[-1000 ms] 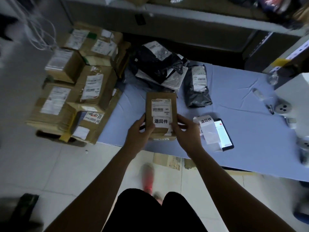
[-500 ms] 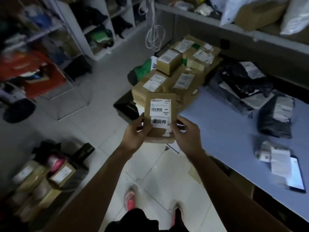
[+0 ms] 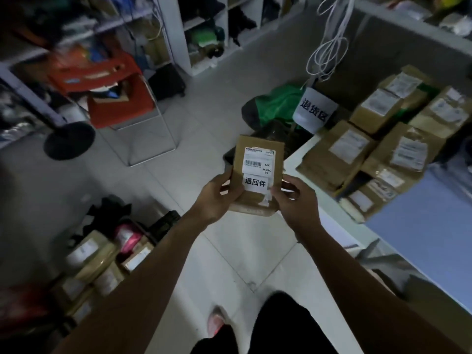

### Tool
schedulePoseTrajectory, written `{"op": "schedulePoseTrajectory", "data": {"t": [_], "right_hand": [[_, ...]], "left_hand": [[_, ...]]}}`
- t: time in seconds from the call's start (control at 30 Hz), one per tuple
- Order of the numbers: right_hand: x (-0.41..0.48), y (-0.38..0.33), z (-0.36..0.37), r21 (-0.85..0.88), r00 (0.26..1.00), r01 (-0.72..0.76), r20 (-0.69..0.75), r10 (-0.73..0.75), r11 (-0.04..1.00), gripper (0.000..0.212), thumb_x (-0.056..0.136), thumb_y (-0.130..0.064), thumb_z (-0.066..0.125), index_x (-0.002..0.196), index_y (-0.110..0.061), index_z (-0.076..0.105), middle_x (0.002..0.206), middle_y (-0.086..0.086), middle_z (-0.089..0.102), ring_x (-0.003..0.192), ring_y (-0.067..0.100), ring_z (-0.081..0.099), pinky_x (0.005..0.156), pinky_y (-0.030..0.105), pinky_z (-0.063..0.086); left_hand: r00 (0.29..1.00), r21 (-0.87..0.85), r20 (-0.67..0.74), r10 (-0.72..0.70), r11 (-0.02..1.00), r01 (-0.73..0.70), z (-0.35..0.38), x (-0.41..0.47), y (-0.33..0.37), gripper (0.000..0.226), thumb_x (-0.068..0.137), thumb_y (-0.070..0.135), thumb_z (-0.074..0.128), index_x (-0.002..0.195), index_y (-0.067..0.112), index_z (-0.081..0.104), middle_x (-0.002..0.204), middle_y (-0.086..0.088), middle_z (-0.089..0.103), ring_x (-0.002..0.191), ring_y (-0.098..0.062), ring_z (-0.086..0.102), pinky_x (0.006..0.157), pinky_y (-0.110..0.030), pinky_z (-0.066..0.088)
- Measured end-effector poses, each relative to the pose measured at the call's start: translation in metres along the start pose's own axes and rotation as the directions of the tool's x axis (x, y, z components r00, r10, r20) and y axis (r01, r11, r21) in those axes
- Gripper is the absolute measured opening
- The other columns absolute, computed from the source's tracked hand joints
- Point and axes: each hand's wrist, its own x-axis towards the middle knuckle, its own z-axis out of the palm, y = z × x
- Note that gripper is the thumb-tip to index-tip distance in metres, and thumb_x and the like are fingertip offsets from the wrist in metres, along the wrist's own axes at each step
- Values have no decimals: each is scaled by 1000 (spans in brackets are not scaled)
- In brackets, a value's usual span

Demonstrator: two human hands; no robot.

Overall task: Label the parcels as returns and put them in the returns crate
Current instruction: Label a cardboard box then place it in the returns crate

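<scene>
Cardboard parcel (image 3: 258, 159) moved off blue table (image 3: 421, 226) vs 1 s ago, now over floor (image 3: 217, 111) near dark crate (image 3: 293, 141), left hand (image 3: 217, 198) & right hand (image 3: 296, 200) gripping its lower sides, 退回件 label (image 3: 255, 182) on front

Dim room: tiled floor (image 3: 229, 103) (pale), white shelving (image 3: 178, 34).

blk bottoms (image 3: 283, 325), pink shoe (image 3: 215, 321), bare forearms (image 3: 143, 272)
</scene>
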Motion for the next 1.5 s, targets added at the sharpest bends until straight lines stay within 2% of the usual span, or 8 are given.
{"op": "schedulePoseTrajectory", "data": {"t": [0.3, 0.43, 0.6, 0.87, 0.97, 1.2, 1.4, 1.5], "right_hand": [[159, 2, 101, 22, 994, -105, -38, 106, 994, 34, 84, -28, 76, 117, -20, 69, 101, -10, 74, 91, 7, 70, 81, 41, 61], [243, 14, 136, 58, 983, -176, -48, 179, 983, 36, 85, -25, 76, 119, -19, 64, 108, -10, 71, 97, 11, 69, 80, 38, 61], [331, 33, 160, 90, 942, -299, -132, 309, 950, 39, 84, -27, 77, 118, -21, 60, 106, -9, 71, 94, 10, 71, 75, 42, 62], [458, 93, 193, 123, 831, -468, -276, 483, 875, 42, 81, -22, 81, 117, -22, 59, 103, -11, 71, 92, 4, 69, 78, 35, 62], [500, 143, 209, 157, 771, -529, -320, 550, 834, 49, 81, -21, 80, 125, -26, 60, 106, -12, 72, 97, 7, 69, 87, 40, 60], [573, 284, 239, 114, 693, -614, -397, 602, 781, 42, 83, -17, 77, 121, -27, 65, 106, -14, 72, 93, 8, 70, 88, 37, 58], [588, 454, 274, 116, 623, -699, -386, 681, 706, 40, 86, -16, 75, 125, -20, 65, 109, -9, 70, 93, 6, 63, 79, 21, 50], [581, 528, 293, 95, 556, -769, -388, 735, 632, 40, 89, -16, 72, 127, -15, 60, 113, -3, 68, 101, 16, 64, 81, 27, 50]], "left_hand": [[994, 22, 36, -100, 995, 99, -82, 179, -35, 43, 97, 42, 59, 139, 36, 53, 122, 14, 68, 115, -6, 63, 95, -28, 55], [989, 66, 19, -149, 987, 148, -97, 271, -41, 45, 96, 29, 61, 140, 38, 53, 122, 18, 67, 111, -1, 63, 81, -10, 52], [971, 144, 160, -180, 977, 157, -105, 379, -58, 53, 97, 28, 63, 146, 35, 46, 127, 15, 66, 117, -1, 60, 93, -21, 54], [920, 321, 358, -157, 946, 36, -95, 553, -112, 29, 97, 27, 62, 127, 27, 60, 105, 20, 68, 94, 11, 64, 77, -12, 55], [887, 350, 437, -151, 937, -13, -79, 614, -151, 19, 96, 20, 63, 114, 25, 59, 97, 22, 60, 93, 2, 64, 73, -8, 50], [765, 474, 571, -298, 881, -10, -18, 722, -306, 63, 89, 47, 63, 147, 38, 41, 130, 10, 62, 113, -5, 61, 91, -30, 57], [753, 487, 558, -350, 872, 44, 42, 751, -463, 69, 86, 20, 75, 148, 21, 44, 131, 1, 64, 115, -6, 61, 98, -30, 54], [744, 496, 540, -394, 863, 97, 70, 751, -527, 74, 78, 10, 82, 144, 11, 48, 129, -3, 65, 107, -3, 61, 100, -29, 52]]}}
